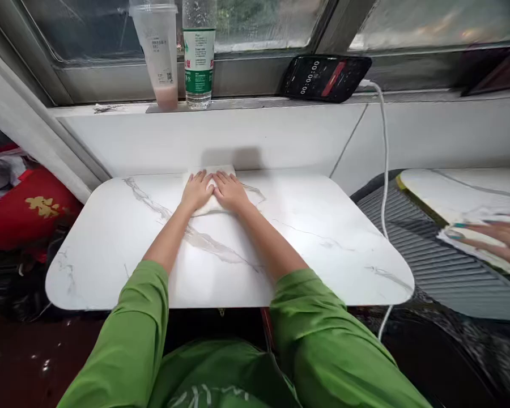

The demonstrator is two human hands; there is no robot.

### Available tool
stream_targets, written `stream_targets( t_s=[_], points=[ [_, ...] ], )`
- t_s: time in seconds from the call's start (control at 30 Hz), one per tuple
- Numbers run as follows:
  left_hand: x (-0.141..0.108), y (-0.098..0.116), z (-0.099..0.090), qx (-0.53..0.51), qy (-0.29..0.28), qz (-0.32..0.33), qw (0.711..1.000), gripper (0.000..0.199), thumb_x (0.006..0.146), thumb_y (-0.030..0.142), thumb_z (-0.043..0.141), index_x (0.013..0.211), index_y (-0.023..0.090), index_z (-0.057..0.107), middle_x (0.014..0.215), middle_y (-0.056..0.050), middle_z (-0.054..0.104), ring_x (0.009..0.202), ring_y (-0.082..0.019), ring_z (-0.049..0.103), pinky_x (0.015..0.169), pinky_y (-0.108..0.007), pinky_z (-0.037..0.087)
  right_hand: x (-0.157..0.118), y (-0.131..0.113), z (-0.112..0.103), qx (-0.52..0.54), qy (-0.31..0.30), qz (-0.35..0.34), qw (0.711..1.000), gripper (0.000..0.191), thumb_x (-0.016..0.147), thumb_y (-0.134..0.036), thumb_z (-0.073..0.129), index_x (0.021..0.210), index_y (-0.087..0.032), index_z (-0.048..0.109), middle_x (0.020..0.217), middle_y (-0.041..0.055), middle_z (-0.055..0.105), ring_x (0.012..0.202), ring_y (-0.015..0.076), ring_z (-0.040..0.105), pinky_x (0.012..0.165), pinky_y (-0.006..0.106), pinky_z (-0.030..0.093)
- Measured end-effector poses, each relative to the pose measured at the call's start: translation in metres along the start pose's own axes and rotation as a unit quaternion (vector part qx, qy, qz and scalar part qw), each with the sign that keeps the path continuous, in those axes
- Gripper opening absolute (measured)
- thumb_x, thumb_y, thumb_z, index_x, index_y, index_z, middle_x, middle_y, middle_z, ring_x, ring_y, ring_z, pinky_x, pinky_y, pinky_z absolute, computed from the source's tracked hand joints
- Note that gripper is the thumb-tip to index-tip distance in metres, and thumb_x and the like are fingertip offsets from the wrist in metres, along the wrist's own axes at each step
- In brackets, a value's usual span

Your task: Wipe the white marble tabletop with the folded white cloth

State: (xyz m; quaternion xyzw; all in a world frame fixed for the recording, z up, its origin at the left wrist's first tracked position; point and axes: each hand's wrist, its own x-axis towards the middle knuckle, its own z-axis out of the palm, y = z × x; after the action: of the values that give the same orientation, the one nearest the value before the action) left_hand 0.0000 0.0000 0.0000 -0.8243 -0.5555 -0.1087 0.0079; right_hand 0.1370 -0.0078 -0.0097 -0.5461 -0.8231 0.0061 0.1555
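Observation:
A white cloth (pixel 213 205) lies flat at the back edge of a white marbled table (pixel 314 226), close to the wall. My left hand (pixel 197 190) rests on the cloth's left part, palm down, with its fingers spread. On the right part my right hand (pixel 230 191) lies flat in the same way, its thumb touching the left thumb. Both arms reach forward in green sleeves.
The sill behind holds a plastic cup (pixel 159 56), a bottle (pixel 199 68) and a phone (pixel 326 77) with a white cable (pixel 385 170) hanging down. At right, another person's hand (pixel 497 238) touches a cloth on a second table (pixel 471 187). A red bag (pixel 34 207) is at left.

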Motion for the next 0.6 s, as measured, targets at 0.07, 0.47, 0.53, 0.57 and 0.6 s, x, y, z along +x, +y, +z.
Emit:
stream_targets(
  t_s=[0.07,0.47,0.53,0.57,0.6],
  points=[
    [-0.011,0.007,0.001,0.003,0.008,-0.011,1.0,0.046,0.096,0.026,0.038,0.14,0.013,0.041,0.149,-0.012,0.034,0.138,-0.022,0.029,0.115,-0.04,0.017,-0.009,0.0,0.0,-0.001,-0.009,-0.006,1.0,0.054,0.091,-0.024,0.032,0.141,-0.004,0.038,0.147,0.0153,0.037,0.138,0.0243,0.03,0.114,0.043,0.02],
    [-0.166,0.114,-0.019,-0.008,-0.028,0.094,0.995,0.055,0.096,0.034,0.032,0.143,0.005,0.032,0.151,-0.02,0.026,0.142,-0.031,0.017,0.115,-0.052,0.011,-0.208,-0.02,-0.036,-0.061,0.019,-0.066,0.996,0.056,0.096,-0.03,0.023,0.143,-0.002,0.032,0.15,0.0163,0.031,0.142,0.024,0.02,0.116,0.044,0.019],
    [-0.168,0.126,-0.019,-0.015,-0.045,0.114,0.992,0.055,0.097,0.033,0.03,0.144,0.004,0.03,0.151,-0.02,0.025,0.142,-0.031,0.016,0.114,-0.054,0.01,-0.22,-0.014,-0.038,-0.071,0.015,-0.054,0.996,0.056,0.095,-0.029,0.023,0.143,-0.003,0.033,0.15,0.0154,0.032,0.141,0.0232,0.021,0.115,0.044,0.02],
    [-0.162,0.128,-0.019,-0.02,-0.054,0.118,0.991,0.055,0.097,0.032,0.03,0.144,0.004,0.029,0.151,-0.02,0.024,0.142,-0.031,0.016,0.114,-0.054,0.01,-0.219,-0.01,-0.038,-0.074,0.009,-0.039,0.996,0.055,0.095,-0.028,0.023,0.143,-0.004,0.033,0.15,0.0148,0.032,0.141,0.0228,0.022,0.115,0.043,0.021],
    [-0.151,0.129,-0.017,-0.026,-0.065,0.122,0.99,0.055,0.097,0.032,0.03,0.144,0.004,0.029,0.151,-0.019,0.024,0.142,-0.03,0.016,0.114,-0.053,0.01,-0.214,-0.004,-0.037,-0.077,0.001,-0.016,0.997,0.055,0.094,-0.028,0.022,0.143,-0.005,0.034,0.15,0.0145,0.033,0.141,0.0228,0.023,0.115,0.043,0.022]
  ],
)
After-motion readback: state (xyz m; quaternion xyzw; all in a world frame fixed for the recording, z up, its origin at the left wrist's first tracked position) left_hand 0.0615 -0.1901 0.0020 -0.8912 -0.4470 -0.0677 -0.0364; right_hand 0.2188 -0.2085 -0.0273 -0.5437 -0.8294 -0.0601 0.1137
